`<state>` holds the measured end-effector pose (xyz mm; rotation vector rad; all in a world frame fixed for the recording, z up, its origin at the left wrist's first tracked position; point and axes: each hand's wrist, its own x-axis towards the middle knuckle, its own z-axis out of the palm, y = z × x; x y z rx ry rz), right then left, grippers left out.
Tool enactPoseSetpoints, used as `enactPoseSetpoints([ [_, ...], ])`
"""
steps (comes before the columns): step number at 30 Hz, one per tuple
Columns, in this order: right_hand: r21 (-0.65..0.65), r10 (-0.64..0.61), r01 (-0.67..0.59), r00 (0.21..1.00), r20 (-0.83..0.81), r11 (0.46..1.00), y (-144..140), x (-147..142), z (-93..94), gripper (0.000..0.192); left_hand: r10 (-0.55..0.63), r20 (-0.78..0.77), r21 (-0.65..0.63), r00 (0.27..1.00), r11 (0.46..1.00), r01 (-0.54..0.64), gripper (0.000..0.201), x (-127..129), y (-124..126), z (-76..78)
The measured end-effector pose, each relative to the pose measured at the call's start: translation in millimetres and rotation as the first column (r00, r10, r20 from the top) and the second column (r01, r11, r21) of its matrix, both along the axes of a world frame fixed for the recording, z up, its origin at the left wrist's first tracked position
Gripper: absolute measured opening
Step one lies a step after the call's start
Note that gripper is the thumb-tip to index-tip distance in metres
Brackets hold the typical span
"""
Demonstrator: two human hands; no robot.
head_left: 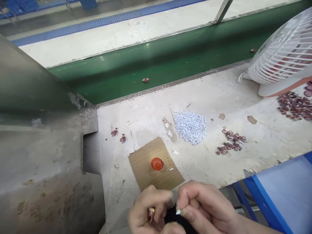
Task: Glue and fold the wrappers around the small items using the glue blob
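My left hand [143, 208] is at the bottom of the view, fingers curled around a small brown-red figure [151, 214] that shows only in part. Close beside it, my right hand [207, 206] pinches a tiny white piece [178, 212] between thumb and finger. Just beyond both hands lies a square of brown cardboard [143, 165]. On it sit a small orange-red cup [157, 163] and one loose white piece [171, 169]. A heap of small pale white pieces [191, 126] is spread on the table farther back.
Several brown-red figures [231, 142] lie right of the heap, two more [123, 138] at the left. A larger pile [296, 105] is by the white fan [285, 52]. A green conveyor belt [170, 65] runs behind the table. A metal housing [48, 146] stands left, a blue-edged bin [285, 195] right.
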<state>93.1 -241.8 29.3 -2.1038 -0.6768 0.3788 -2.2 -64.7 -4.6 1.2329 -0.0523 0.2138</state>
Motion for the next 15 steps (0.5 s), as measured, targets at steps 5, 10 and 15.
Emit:
enactPoseSetpoints([
  [5, -0.172, 0.132, -0.101, 0.974, 0.182, 0.980, -7.0, 5.9, -18.8, 0.034, 0.309, -0.570, 0.204, 0.761, 0.951, -0.234, 0.033, -11.0, 26.3, 5.8],
  [10, -0.283, 0.247, -0.178, 0.942, 0.228, 0.942, -5.1, 11.5, -27.3, 0.039, 0.440, -0.581, 0.572, 0.685, 0.820, -0.041, 0.040, -20.4, 54.2, 4.2],
  [15, -0.380, 0.350, -0.235, 0.898, 0.267, 0.895, 0.7, 17.7, -23.1, 0.035, 0.401, -0.605, 0.585, 0.688, 0.810, 0.042, 0.044, -30.0, 69.9, -6.2],
])
